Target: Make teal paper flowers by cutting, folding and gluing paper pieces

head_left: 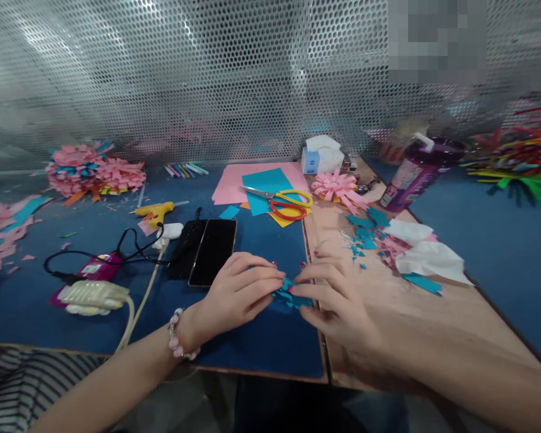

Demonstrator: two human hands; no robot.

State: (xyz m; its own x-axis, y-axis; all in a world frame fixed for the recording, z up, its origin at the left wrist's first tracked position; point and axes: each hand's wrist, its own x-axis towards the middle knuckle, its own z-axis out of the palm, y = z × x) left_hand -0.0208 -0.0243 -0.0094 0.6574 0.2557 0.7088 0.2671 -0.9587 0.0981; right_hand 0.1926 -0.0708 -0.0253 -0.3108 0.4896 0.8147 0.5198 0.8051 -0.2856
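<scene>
Low over the blue tabletop, near the seam with the bare wood, my left hand (246, 285) and my right hand (336, 294) meet at a bunched piece of blue paper (293, 297) with ragged, fringed edges. My left fingers press together on its left side. From the right, the bent fingers of my right hand pinch it; part of the paper is hidden beneath them. A black phone (213, 252) lies just left of my left hand. Beyond both hands, scissors (277, 198) with yellow and red handles rest on blue, pink and orange paper sheets (264, 177).
Left are a yellow glue gun (155, 211), a power strip (94, 294) with cables, and pink paper flowers (79, 171). Right are blue scraps (365, 231), crumpled tissue (428, 258), a purple tumbler (419, 174) and a pink paper flower (336, 186). A perforated metal panel (207, 78) stands behind.
</scene>
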